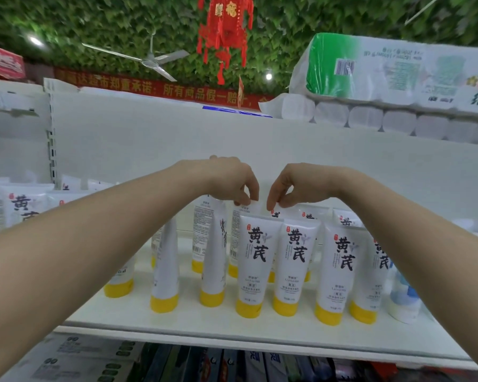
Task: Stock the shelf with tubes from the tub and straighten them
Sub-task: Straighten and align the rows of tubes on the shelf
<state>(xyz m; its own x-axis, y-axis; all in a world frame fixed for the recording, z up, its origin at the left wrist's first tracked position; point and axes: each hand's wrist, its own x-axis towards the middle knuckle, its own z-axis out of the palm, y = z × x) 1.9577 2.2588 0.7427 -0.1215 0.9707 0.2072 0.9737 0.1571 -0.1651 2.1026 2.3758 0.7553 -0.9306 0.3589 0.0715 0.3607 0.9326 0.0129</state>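
Tubes: white tubes with yellow caps stand cap-down on the white shelf, in a front row and a looser row behind. The front-row tube and its neighbour to the right face forward and look upright; tubes further left are turned sideways or backward and stand spaced apart.
Left hand: its grip is pinching the flat crimped top of a back-row tube, thumb and fingertips closed on the edge.
Right hand: pinching the top edge of the next back-row tube, just beside the left hand's.
Step in hand: likely squaring the second row behind the front faces.
Handling: the tubes look light, soft-walled and smooth, top-heavy on small caps, so easily tipped. The stiff crimp on top is the surest hold; squeezing the body would dent it.
Edges: the front row stands near the shelf lip, so a nudge forward could topple one off.
Open room: free shelf lies left of and behind the tubes; to the right a blue-and-white bottle crowds the last tube.
Overhead: the white back panel rises clear; paper-roll packs sit on top.
Tub: not in view.
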